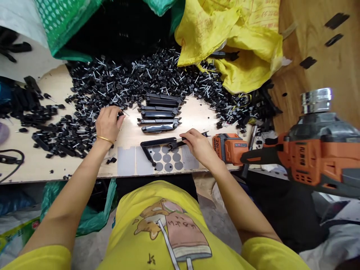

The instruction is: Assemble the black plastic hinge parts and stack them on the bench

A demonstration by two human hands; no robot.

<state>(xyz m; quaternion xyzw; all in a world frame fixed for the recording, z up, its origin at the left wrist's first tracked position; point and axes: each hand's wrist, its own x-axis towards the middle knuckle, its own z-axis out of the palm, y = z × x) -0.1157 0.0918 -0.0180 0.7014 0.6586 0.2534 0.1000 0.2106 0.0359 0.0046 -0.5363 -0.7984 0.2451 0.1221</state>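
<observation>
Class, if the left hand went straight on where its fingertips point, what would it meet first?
From the left hand, most likely the left ends of the row of black bars; its height is unclear, so it might pass above them.

Even, fairly bright light falls across the pale desk [197,116], leaving soft, faint shadows. White glare streaks the glossy black bars [160,128]; a metal collar [316,100] gleams. The green bag's [64,26] interior sinks to near-black. Wide-angle distortion stretches the edges, where detail softens.
</observation>
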